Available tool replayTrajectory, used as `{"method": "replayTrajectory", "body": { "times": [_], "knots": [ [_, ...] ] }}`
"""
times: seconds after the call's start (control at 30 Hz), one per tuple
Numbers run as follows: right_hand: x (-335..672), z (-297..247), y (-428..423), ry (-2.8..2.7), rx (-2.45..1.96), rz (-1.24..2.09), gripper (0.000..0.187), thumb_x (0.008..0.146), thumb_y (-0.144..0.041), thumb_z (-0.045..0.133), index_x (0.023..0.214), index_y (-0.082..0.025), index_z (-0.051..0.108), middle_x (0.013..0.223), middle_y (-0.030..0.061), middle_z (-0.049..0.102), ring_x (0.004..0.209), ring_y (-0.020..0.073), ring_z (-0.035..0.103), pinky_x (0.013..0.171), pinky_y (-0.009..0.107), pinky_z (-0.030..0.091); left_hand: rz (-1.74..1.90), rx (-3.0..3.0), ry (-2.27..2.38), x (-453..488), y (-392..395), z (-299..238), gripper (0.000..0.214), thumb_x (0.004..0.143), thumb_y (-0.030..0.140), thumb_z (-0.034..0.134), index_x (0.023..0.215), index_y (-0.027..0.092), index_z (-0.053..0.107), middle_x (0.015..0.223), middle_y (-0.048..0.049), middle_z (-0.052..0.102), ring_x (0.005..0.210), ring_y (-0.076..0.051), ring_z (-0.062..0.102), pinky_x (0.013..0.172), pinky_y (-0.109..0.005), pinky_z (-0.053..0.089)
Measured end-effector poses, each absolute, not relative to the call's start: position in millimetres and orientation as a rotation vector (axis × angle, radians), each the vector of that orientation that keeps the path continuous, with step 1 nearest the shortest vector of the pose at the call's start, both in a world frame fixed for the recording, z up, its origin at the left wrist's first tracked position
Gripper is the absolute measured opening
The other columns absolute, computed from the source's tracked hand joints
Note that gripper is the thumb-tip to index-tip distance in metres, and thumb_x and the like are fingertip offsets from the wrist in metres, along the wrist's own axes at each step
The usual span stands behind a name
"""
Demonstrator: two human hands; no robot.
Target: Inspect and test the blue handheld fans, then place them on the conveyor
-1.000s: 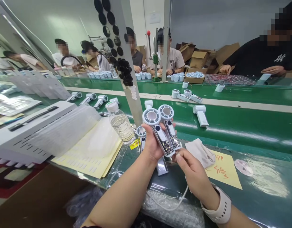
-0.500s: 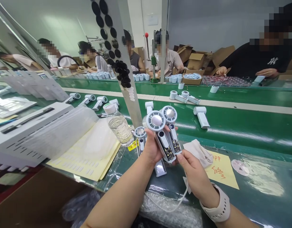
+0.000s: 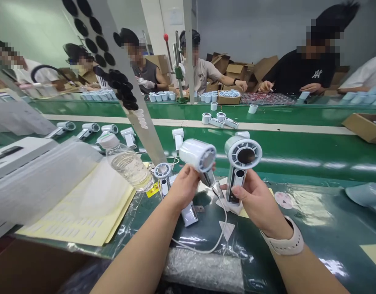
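Observation:
My left hand [image 3: 186,185] is closed around a light-blue and white handheld fan [image 3: 197,154], its round head tilted to the right. A white cable [image 3: 222,228] runs up to the lower end of that fan and loops over the bench. In my right hand [image 3: 252,198], fingers wrapped round the handle, a second handheld fan [image 3: 243,152] stands upright with its ringed face and dark centre toward me. Another fan [image 3: 162,171] rests on the bench left of my left hand. Below that hand lies a pale handle [image 3: 189,214], its upper part hidden.
A bottle of clear liquid [image 3: 129,167] stands by yellow sheets [image 3: 114,222] at left. Several fans [image 3: 90,130] lie along the green conveyor [image 3: 298,151]. Bubble wrap [image 3: 203,269] lies at the front edge. A slanted post [image 3: 139,118] rises ahead; co-workers sit across the line.
The two fans held together in my left hand are now apart, one in each hand. My right hand has taken one and moved right. The view has swung to the right.

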State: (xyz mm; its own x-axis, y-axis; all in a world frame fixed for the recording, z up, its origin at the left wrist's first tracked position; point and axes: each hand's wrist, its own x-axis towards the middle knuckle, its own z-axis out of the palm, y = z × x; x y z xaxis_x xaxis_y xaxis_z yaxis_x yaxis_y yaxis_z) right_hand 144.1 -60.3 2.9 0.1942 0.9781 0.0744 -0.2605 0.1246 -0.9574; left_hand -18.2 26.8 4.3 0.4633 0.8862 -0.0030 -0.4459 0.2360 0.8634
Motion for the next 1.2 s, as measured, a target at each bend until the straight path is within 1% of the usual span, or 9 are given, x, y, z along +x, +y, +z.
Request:
{"method": "replayTrajectory", "body": {
  "times": [0.1,0.17,0.23,0.27,0.43,0.6,0.8,1.1,1.2],
  "knots": [
    [146.8,5.1,-57.2,-0.797,-1.027,1.197,0.036,0.074,-0.041,0.083,0.103,-0.029,0.065,0.089,-0.0017,0.063,0.078,0.0170,0.063,0.074,0.034,0.053,0.889,0.828,0.607,-18.7,30.2,5.3,0.047,0.073,0.059,0.076,0.093,0.018,0.066,0.085,-0.0034,0.068,0.076,-0.017,0.062,0.072,-0.030,0.050],
    [146.0,5.5,-56.2,-0.752,-1.016,1.246,0.033,0.074,-0.041,0.081,0.100,-0.026,0.066,0.087,-0.0011,0.062,0.072,0.0153,0.059,0.069,0.032,0.051,0.827,0.803,0.557,-19.9,28.4,7.0,0.042,0.071,0.040,0.083,0.101,0.018,0.063,0.086,-0.0009,0.065,0.074,-0.014,0.061,0.070,-0.028,0.049],
    [143.9,6.9,-57.1,-0.769,-0.986,1.282,0.031,0.075,-0.042,0.079,0.096,-0.024,0.066,0.085,0.0003,0.063,0.071,0.0153,0.057,0.066,0.032,0.050,0.834,0.837,0.487,-20.9,24.6,9.4,0.050,0.064,0.020,0.085,0.107,0.020,0.061,0.086,0.0018,0.062,0.074,-0.012,0.060,0.070,-0.026,0.048],
    [142.7,8.0,-58.2,-0.786,-0.967,1.287,0.031,0.075,-0.042,0.079,0.095,-0.023,0.066,0.085,0.0010,0.063,0.072,0.0158,0.058,0.066,0.032,0.050,0.843,0.863,0.450,-21.3,22.5,10.6,0.053,0.062,0.016,0.084,0.108,0.021,0.059,0.086,0.0026,0.061,0.074,-0.012,0.059,0.070,-0.026,0.048],
    [137.9,11.6,-63.9,-0.870,-0.942,1.228,0.037,0.077,-0.044,0.076,0.106,-0.025,0.063,0.100,0.0045,0.065,0.082,0.0190,0.060,0.072,0.034,0.052,0.815,0.963,0.315,-21.6,17.3,14.0,0.046,0.068,0.021,0.080,0.108,0.022,0.056,0.085,0.0025,0.060,0.072,-0.013,0.060,0.066,-0.028,0.049],
    [136.6,10.7,-61.8,-0.808,-0.998,1.252,0.034,0.077,-0.044,0.075,0.102,-0.025,0.062,0.097,0.0043,0.065,0.077,0.0187,0.059,0.069,0.035,0.052,0.803,0.994,0.348,-22.1,17.1,12.1,0.047,0.071,0.024,0.080,0.111,0.022,0.054,0.088,0.0015,0.059,0.074,-0.013,0.060,0.067,-0.028,0.049],
    [134.4,12.6,-60.5,-0.629,-0.982,1.336,0.027,0.072,-0.036,0.078,0.092,-0.022,0.067,0.080,0.0021,0.066,0.070,0.0171,0.058,0.064,0.032,0.050,0.791,0.958,0.310,-22.6,15.8,10.2,0.051,0.070,0.028,0.082,0.112,0.022,0.055,0.091,0.0003,0.058,0.078,-0.014,0.060,0.070,-0.029,0.051],
    [132.7,12.0,-61.3,-0.735,-0.987,1.295,0.031,0.075,-0.035,0.074,0.102,-0.025,0.063,0.098,0.0037,0.067,0.079,0.0193,0.061,0.072,0.036,0.052,0.813,0.979,0.349,-18.9,13.7,12.5,0.048,0.069,0.022,0.080,0.110,0.022,0.054,0.086,0.0021,0.057,0.074,-0.013,0.059,0.067,-0.028,0.051],
    [132.7,9.6,-61.3,-0.714,-1.033,1.270,0.032,0.074,-0.036,0.073,0.102,-0.024,0.061,0.097,0.0033,0.066,0.074,0.0171,0.059,0.069,0.034,0.052,0.823,0.956,0.374,-17.7,15.6,11.0,0.045,0.070,0.024,0.078,0.108,0.022,0.054,0.085,0.0019,0.057,0.072,-0.013,0.059,0.065,-0.028,0.051]
  ]
}}
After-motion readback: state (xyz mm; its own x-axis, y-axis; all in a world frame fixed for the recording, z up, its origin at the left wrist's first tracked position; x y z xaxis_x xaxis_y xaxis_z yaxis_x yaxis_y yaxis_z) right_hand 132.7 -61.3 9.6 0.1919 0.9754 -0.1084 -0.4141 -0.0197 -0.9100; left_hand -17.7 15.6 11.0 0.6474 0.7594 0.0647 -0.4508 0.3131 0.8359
